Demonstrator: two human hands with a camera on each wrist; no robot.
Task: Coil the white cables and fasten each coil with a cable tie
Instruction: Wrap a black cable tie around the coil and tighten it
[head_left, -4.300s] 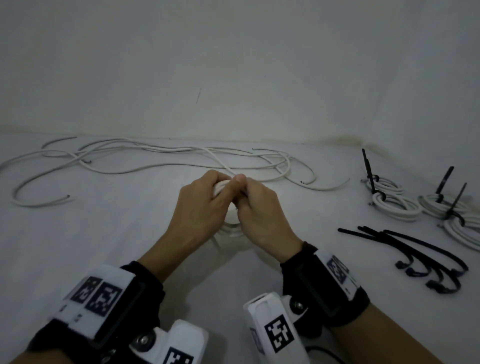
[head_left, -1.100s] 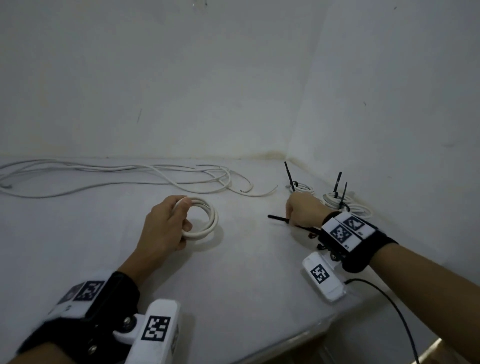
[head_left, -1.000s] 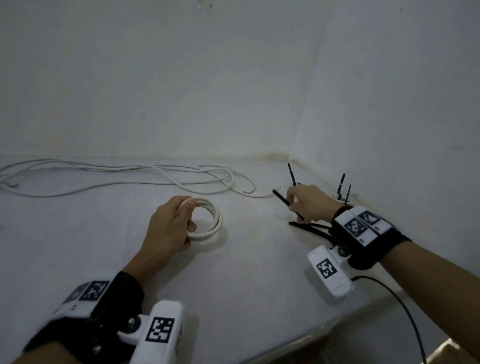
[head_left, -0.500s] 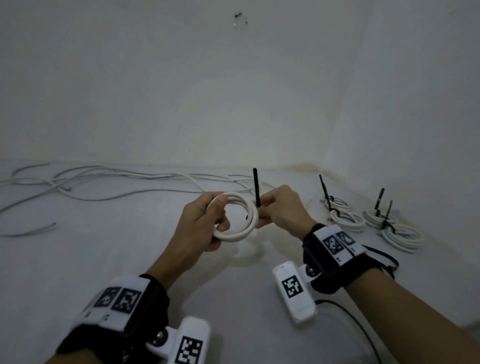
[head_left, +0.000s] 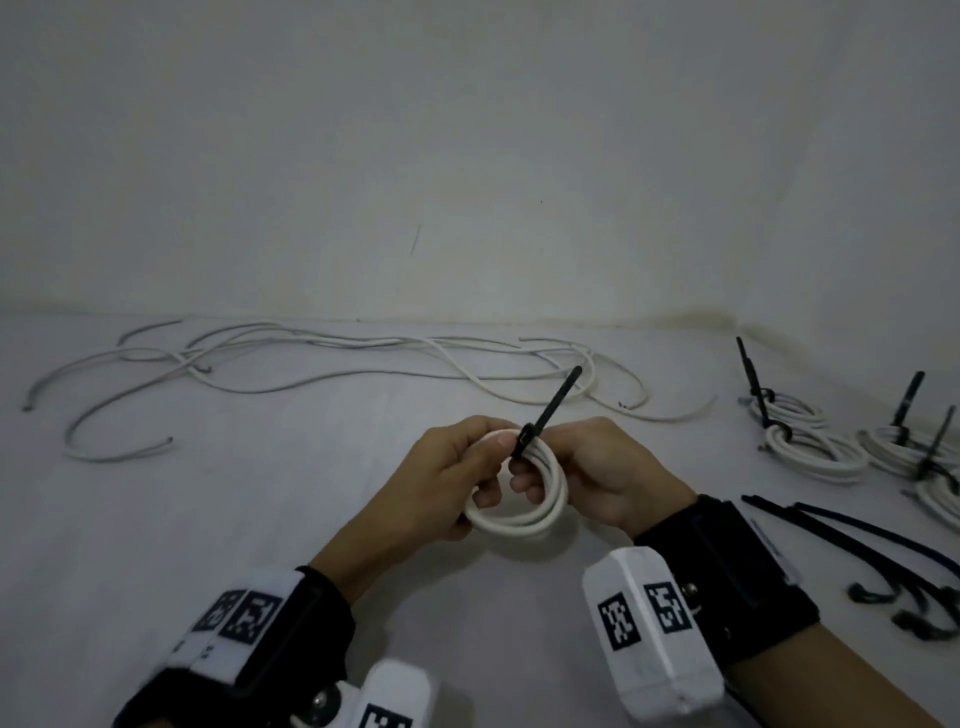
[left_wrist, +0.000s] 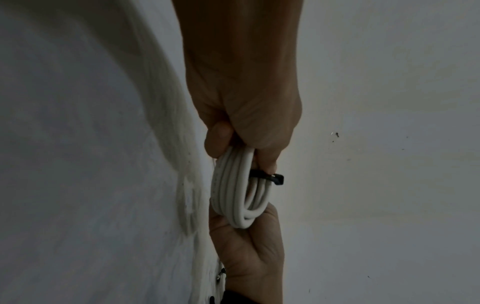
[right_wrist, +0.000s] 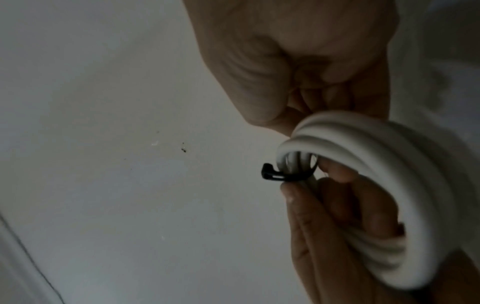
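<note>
Two hands hold a coiled white cable (head_left: 524, 499) just above a white tabletop (head_left: 260, 519); the left hand (head_left: 441, 483) has its grip curled round the coil's left side; the right hand (head_left: 602, 473) pinches the right side; a black cable tie (head_left: 545, 413) wraps the coil's top, tail pointing up; loose white cables (head_left: 363, 358) lie behind; tied coils (head_left: 810, 441) and spare ties (head_left: 857, 545) lie at right.

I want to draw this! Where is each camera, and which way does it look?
Head: worn on the head, looking forward and down at both hands, the left hand and the right hand.
Left wrist: looks along the left hand at the coil.
Right wrist: looks along the right hand.
All three share the coil and the black cable tie.
</note>
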